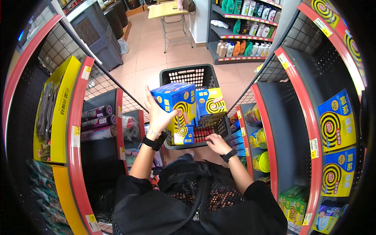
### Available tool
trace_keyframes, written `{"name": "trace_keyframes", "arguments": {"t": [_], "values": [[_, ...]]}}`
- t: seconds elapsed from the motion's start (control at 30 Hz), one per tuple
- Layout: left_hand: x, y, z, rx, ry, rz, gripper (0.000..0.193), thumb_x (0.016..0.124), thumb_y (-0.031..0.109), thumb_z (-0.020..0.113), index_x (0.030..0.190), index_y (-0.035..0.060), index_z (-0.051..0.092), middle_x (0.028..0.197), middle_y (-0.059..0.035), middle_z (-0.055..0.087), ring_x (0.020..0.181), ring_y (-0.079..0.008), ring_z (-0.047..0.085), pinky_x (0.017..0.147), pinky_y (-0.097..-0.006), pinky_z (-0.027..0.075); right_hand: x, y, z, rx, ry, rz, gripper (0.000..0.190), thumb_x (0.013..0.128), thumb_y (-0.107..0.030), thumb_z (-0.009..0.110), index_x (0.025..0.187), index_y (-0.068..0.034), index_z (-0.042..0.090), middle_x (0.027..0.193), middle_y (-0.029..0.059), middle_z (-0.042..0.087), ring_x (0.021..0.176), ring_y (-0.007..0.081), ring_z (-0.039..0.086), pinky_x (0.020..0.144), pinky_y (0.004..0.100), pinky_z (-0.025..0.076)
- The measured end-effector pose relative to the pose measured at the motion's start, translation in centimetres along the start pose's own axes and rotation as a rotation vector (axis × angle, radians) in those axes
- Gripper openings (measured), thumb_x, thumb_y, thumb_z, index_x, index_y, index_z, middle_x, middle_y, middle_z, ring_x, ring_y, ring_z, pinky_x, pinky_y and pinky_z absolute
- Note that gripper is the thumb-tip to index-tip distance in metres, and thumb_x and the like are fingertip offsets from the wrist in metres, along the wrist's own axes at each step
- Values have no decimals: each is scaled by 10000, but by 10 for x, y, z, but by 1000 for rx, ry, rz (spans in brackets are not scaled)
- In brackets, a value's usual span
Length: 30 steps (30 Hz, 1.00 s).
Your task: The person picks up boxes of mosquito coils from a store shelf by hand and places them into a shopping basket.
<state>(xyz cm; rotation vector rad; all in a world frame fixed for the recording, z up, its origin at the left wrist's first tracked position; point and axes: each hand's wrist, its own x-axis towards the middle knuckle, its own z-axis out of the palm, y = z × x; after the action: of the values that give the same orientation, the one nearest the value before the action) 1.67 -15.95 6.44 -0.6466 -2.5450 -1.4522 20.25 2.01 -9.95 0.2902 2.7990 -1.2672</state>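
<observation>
My left hand [158, 113] grips a blue and yellow carton of mosquito coils [179, 102] above the left part of a black plastic shopping basket [188, 70]. To the right of it, a second mosquito-coil carton [211, 102] sits in the basket. Partly hidden under the held carton is another blue and yellow carton [183, 136]. My right hand [217, 144] is at the basket's near right rim with its fingers apart and nothing in them. Red items [204, 133] show low in the basket, too covered to name.
Shelving with red price rails stands close on both sides. Mosquito-coil boxes [337, 120] line the right shelf [296, 117]; a yellow display box [60, 117] stands on the left. Ahead are an air cooler [94, 32], a folding table [166, 10] and a rack of bottles [246, 48].
</observation>
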Motion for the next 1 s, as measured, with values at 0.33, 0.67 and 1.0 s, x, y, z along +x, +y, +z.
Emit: {"name": "trace_keyframes", "arguments": {"t": [0.33,0.67,1.0], "values": [[-15,-17,25,294,-279,83,1172,433,189,735,1374,155,38,1215,-254,267,1132,-428,287,910,-568,250,-27,48,1,88,218,32,196,771,-95,534,961,-50,553,1138,138,494,1126,309,411,954,380,326],[-29,-10,32,475,-696,431,1158,412,240,771,1368,112,129,1238,-261,264,1148,-428,290,948,-483,233,-30,63,-1,197,215,6,196,785,-21,484,960,-69,557,1180,113,498,1217,281,353,987,370,300],[-37,-1,66,501,-832,581,1130,420,235,756,1372,192,148,1237,-260,310,1130,-410,329,868,-537,283,-30,65,1,215,276,-1,194,769,1,476,933,-61,560,1179,117,485,1206,296,359,986,380,299]]}}
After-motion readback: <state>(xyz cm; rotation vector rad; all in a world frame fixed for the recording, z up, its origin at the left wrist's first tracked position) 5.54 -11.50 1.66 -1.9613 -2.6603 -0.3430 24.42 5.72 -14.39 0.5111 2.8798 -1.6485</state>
